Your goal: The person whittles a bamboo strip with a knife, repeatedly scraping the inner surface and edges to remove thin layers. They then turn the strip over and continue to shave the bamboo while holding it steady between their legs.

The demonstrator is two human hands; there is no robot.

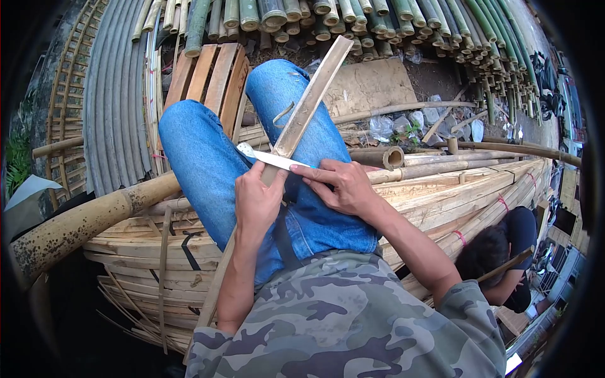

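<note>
A long split bamboo strip [314, 97] slants across my lap, its far end raised beyond my knees and its lower length passing behind my left forearm. Across it lies a slim white knife-like piece [274, 160] with a rounded left end. My left hand [258, 198] is closed around the strip just below this crossing, fingertips at the white piece's lower edge. With bent fingers, my right hand [343, 184] pinches the right end of the white piece, index fingertip against it. A thin curled shaving [283, 113] clings beside the strip over my right knee.
Stacked green bamboo poles [378, 19] fill the far side. Bundled split bamboo [454, 195] lies beneath and beside me, with a thick bamboo pole [94, 217] at left. A wooden slatted crate [211, 75] stands ahead. Another person [504, 258] bends low at right.
</note>
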